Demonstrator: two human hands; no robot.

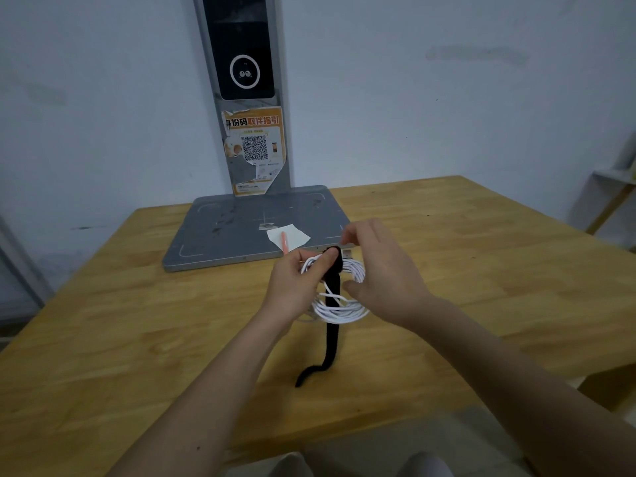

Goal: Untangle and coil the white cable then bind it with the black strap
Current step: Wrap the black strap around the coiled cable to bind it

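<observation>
The left hand (pixel 296 287) is gripping the coiled white cable (pixel 339 306) above the bench (pixel 137 321), its thumb pinning the black strap (pixel 333 287) over the coil's top. The right hand (pixel 382 270), just right of the coil, is hovering with fingers loosely spread, its thumb nearing the loops. The strap's free end is trailing below both hands onto the bench.

Right side of white cable (pixel 339 309) coil hidden behind right hand (pixel 382 273). Upper end of black strap (pixel 333 304) covered by left hand (pixel 296 284) thumb. Grey stand (pixel 241 98) cut off at top edge. Small print on orange QR sticker (pixel 254 149) unreadable. Shelf (pixel 616 187) cropped at right edge, blurred.
</observation>
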